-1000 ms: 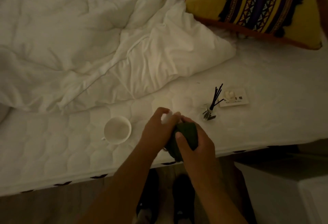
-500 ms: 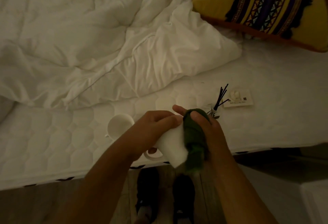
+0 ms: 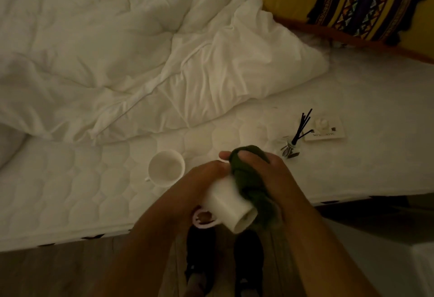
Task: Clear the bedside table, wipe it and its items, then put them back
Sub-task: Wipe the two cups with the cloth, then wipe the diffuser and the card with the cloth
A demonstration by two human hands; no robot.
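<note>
Hands are both busy on one white mug, held tilted over the near edge of the mattress. Your left hand has its fingers curled round the mug's body, and one finger shows through the handle loop at the bottom. Your right hand is bunched round a dark green cloth, pressing it against the mug's right side, with the cloth's loose end hanging down past the mug. One round end of the mug faces down and to the right; it's too dim to tell if that's the mouth or the base.

The other stuff is parked on the mattress. A second white mug stands upright just left of your left hand, apart from it. A small reed diffuser with dark sticks sits to the right of the cloth, and just beyond it lies a pale card with a small white object on top. The print's too blurry to read.

Behind all that there's a rumpled white duvet, plus a yellow patterned cushion in the top right corner. Your dark shoes show on the wood floor below.
</note>
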